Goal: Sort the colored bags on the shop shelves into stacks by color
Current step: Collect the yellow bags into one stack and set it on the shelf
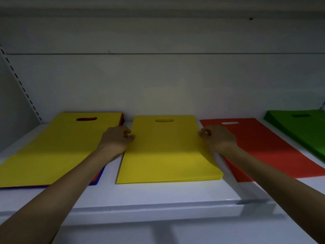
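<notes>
While your left hand point(116, 140), right hand point(218, 138) flank yellow stack point(167, 155), fingers curled, grip unclear: four piles; mixed pile point(52, 147) left, red bag point(272, 152), green stack point(302, 131) right.

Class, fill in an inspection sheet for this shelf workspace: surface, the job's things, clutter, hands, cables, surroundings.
Surface: white shelf, bags lying flat in a row.
Job's things: mixed stack at left, yellow on top, red and blue edges beneath; yellow stack in the middle; red bag to its right; green stack at far right.
Clutter: nothing seen.
Hands: left hand at the yellow stack's left edge, right hand at its right edge, fingers curled; grip unclear.
Cables: nothing seen.
Surroundings: white back panel; slotted upright at left.
</notes>
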Demonstrator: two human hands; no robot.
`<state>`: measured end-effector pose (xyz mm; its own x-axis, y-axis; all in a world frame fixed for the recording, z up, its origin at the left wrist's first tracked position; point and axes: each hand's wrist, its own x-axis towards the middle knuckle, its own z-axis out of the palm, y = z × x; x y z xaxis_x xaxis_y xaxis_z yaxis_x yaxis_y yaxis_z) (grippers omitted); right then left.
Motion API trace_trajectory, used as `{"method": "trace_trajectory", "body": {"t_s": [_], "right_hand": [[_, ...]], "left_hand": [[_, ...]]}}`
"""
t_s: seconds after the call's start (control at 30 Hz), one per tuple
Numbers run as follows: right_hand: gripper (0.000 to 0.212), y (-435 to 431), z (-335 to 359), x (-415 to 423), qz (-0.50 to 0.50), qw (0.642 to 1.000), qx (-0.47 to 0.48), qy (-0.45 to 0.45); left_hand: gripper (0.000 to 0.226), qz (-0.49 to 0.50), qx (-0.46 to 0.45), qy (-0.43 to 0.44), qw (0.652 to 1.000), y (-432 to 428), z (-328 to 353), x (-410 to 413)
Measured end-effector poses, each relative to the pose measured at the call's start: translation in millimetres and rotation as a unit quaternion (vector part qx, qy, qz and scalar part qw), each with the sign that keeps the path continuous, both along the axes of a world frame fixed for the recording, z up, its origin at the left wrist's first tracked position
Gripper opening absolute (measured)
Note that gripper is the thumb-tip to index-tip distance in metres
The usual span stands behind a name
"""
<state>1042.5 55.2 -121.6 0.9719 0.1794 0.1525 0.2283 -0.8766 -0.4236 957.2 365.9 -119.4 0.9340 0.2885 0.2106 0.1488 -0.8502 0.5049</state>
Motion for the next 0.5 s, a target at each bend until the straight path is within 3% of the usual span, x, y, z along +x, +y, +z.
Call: {"method": "trace_trajectory", "body": {"t_s": [0.13, 0.3, 0.4, 0.5], "right_hand": [[0.036, 24.4, 22.0, -1.0, 0.045, 0.997, -0.023, -0.053], [0.038, 74.8, 36.2, -12.8, 0.11, 0.987, -0.046, -0.108], [0.036, 111.3, 35.6, -22.6, 0.135, 0.984, -0.042, -0.105], [0.035, 148.3, 31.6, -33.7, 0.132, 0.986, -0.041, -0.089]], "left_hand": [[0.025, -0.013, 0.092, 0.017, 0.996, 12.9, 21.2, 1.2], [0.032, 0.001, 0.235, -0.003, 0.972, 42.1, 41.2, -18.2], [0.034, 0.027, 0.245, -0.016, 0.969, 79.9, 45.3, -34.3], [0.033, 0.041, 0.188, -0.013, 0.981, 129.0, 41.9, -48.2]]}}
